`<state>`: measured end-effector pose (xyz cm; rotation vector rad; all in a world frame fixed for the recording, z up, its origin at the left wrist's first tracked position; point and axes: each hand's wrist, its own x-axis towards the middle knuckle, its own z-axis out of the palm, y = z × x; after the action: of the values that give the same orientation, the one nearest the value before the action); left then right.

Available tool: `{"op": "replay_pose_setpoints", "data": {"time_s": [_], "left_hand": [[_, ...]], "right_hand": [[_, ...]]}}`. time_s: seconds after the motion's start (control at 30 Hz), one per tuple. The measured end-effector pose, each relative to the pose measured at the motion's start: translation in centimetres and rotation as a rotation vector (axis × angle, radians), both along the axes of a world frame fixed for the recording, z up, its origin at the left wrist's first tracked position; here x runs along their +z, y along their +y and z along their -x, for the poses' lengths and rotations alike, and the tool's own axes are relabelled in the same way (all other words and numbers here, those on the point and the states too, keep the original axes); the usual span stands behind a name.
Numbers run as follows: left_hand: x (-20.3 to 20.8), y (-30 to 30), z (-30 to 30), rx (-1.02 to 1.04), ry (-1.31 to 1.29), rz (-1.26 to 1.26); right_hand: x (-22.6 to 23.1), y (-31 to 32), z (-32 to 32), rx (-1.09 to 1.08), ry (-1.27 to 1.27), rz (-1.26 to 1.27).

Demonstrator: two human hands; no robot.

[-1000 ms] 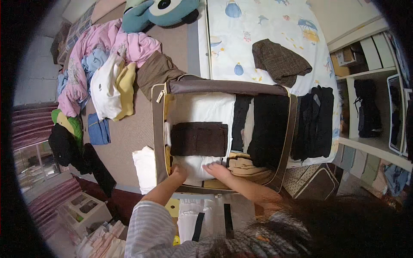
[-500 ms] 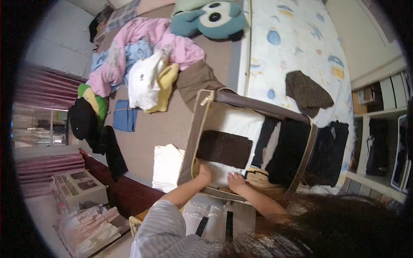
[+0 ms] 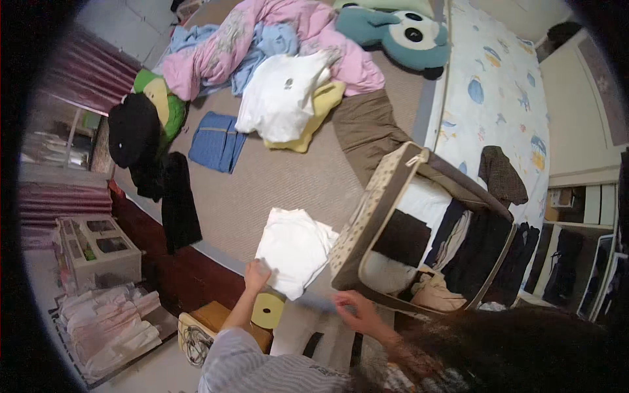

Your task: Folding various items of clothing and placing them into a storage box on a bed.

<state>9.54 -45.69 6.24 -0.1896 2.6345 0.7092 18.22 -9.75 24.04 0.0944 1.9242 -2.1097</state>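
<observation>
A folded white garment (image 3: 295, 249) lies at the front edge of the brown mat. My left hand (image 3: 257, 276) is at its lower left corner, touching or just over the cloth, fingers loosely apart. My right hand (image 3: 357, 310) is slightly blurred, with its fingers apart and nothing in them, beside the near side of the fabric storage box (image 3: 350, 245). Inside that open box are a dark brown folded cloth (image 3: 404, 236), black clothes (image 3: 477, 252), a beige garment (image 3: 438, 292) and white cloth.
Behind lie folded blue jeans (image 3: 217, 141), a white top (image 3: 280, 98) over a yellow garment (image 3: 321, 114), brown trousers (image 3: 370, 128), a pink blanket (image 3: 262, 39) and a panda plush (image 3: 406, 39). Black clothes (image 3: 177, 203) hang at the left edge. Shelves (image 3: 583, 216) stand right.
Both hands have come out of the storage box. My left hand has moved left to the folded white garment, my right hand to outside the box's near side. The view has shifted left.
</observation>
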Motion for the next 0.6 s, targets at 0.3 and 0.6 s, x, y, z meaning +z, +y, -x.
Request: {"op": "replay_pose_setpoints", "data": {"time_s": [0.3, 0.6], "left_hand": [[-3.8, -5.6, -0.5, 0.086, -0.451, 0.17], [6.0, 3.9, 7.4, -0.048, -0.179, -0.382]], "right_hand": [[-22.1, -17.9, 4.1, -0.525, -0.555, -0.629], [-14.2, -21.6, 7.3, -0.439, -0.271, -0.665]]}}
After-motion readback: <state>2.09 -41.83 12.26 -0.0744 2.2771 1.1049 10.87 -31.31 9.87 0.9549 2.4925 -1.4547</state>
